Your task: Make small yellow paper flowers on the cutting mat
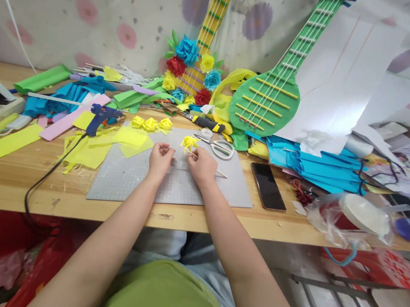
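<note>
My right hand (203, 166) is closed around a thin wooden stick (222, 174) that slants across it. A yellow crepe paper flower (189, 142) shows just above those fingertips, by the stick's upper end; whether the fingers also grip it I cannot tell. To its left, my left hand (160, 161) has its thumb and fingers pinched together, and anything between them is too small to name. Both hands are over a grey cutting mat (119, 182). Scissors (222, 149) and a small roll of tape (206, 133) lie just beyond the right hand. Several finished yellow flowers (150, 124) sit at the mat's far edge.
Left are a blue glue gun (99, 118) with a trailing cord and yellow crepe paper (89, 151). A phone (268, 186) lies right, near a bagged cup (351, 216). Behind stand a green paper instrument (264, 103), a flowered yellow one (191, 77) and a utility knife (207, 123).
</note>
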### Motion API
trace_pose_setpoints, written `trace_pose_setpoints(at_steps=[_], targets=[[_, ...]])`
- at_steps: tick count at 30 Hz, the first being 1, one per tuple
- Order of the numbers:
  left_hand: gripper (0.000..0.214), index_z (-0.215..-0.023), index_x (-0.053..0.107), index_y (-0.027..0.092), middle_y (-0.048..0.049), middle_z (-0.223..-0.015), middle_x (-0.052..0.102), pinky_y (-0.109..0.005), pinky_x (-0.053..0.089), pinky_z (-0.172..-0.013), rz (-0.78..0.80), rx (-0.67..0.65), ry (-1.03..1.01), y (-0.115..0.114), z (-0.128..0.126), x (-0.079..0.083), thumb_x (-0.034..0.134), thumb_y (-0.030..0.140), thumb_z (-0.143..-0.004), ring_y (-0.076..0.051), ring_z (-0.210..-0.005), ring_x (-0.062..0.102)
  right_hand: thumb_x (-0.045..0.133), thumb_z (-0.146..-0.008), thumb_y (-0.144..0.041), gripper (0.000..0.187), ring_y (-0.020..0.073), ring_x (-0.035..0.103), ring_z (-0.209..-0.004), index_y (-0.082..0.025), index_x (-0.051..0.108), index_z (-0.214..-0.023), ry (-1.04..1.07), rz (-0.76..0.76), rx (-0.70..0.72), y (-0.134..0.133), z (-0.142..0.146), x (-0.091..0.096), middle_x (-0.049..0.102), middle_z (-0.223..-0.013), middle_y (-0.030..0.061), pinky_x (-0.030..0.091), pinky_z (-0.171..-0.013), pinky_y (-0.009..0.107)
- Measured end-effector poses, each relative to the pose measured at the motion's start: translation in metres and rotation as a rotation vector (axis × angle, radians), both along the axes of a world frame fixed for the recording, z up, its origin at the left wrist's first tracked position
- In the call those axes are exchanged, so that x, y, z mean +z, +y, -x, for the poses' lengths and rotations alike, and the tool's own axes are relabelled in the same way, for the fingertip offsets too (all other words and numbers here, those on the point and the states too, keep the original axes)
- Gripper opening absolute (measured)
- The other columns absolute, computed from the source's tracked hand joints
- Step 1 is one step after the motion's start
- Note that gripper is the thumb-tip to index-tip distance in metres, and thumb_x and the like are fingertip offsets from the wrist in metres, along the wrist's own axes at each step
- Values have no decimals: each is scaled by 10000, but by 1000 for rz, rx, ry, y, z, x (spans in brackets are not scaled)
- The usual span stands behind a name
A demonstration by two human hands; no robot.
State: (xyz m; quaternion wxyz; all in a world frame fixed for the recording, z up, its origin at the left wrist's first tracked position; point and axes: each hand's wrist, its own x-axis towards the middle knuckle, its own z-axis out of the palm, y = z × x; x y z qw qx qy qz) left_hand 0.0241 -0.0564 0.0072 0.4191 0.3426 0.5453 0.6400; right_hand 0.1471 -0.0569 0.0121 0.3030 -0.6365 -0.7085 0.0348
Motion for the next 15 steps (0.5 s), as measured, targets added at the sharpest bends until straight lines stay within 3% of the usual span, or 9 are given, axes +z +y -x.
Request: trace_pose_setpoints(at_steps=[7, 15], targets=[[244, -766, 476, 150, -1, -702, 558, -243, 500, -539, 11, -131, -135, -7, -20, 0, 631, 222, -593, -101, -635, 567, 464, -732, -270, 104, 148, 542, -763, -210, 547, -749, -16, 34, -24, 1, 3, -1, 619, -794, -3, 306, -585, 248], [333, -784, 494, 139, -11, -730, 586, -278, 511, -567, 37, -201, -270, -8, -20, 11, 689, 189, -519, -110, -627, 585, 445, -765, -283, 126, 153, 545, -791, -205, 544, -767, -60, -2, -27, 2, 4, -2, 621, -811, 13, 306, -593, 250]])
